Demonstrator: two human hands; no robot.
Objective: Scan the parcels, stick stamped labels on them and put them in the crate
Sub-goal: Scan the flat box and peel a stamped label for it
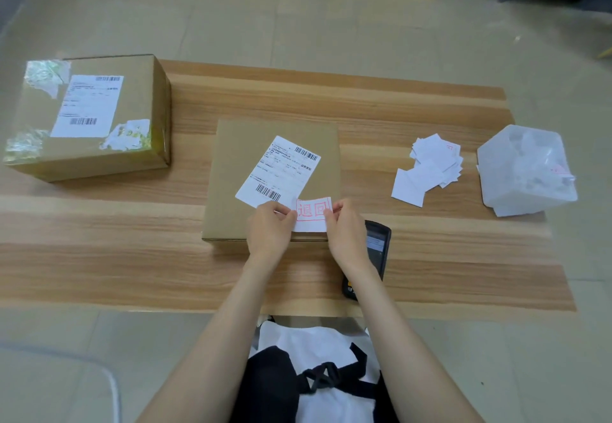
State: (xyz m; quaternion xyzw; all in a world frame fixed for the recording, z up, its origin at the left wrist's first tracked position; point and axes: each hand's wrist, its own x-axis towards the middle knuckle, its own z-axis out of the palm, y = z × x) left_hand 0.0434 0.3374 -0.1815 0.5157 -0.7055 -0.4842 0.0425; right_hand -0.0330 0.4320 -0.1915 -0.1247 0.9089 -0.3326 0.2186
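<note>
A small white paper stamped label, squarish and printed with two red characters inside a red frame, is pinched at its upper edge by both hands. The left hand holds the label's left corner in a narrow fingertip grip. The right hand does the same at the right corner, thumb and forefinger closed on the paper. The label hangs over the near right part of a flat parcel, a low rectangular box of plain matt brown cardboard lying in the middle of the bench. Whether the label already touches the cardboard cannot be told.

On the flat parcel's top sits a white shipping label, tilted, with barcodes at two ends; its near corner lies just beside the stamped label.

A larger parcel, taller and boxier, stands at the bench's far left, with glossy clear tape, torn white paper remnants and its own barcode sheet.

A black handheld scanner lies just right of the flat parcel, partly under the right wrist. Further right, loose labels lie in a ragged heap, near a translucent plastic tub with crumpled white paper inside.

The bench has a striped wood-grain surface.
</note>
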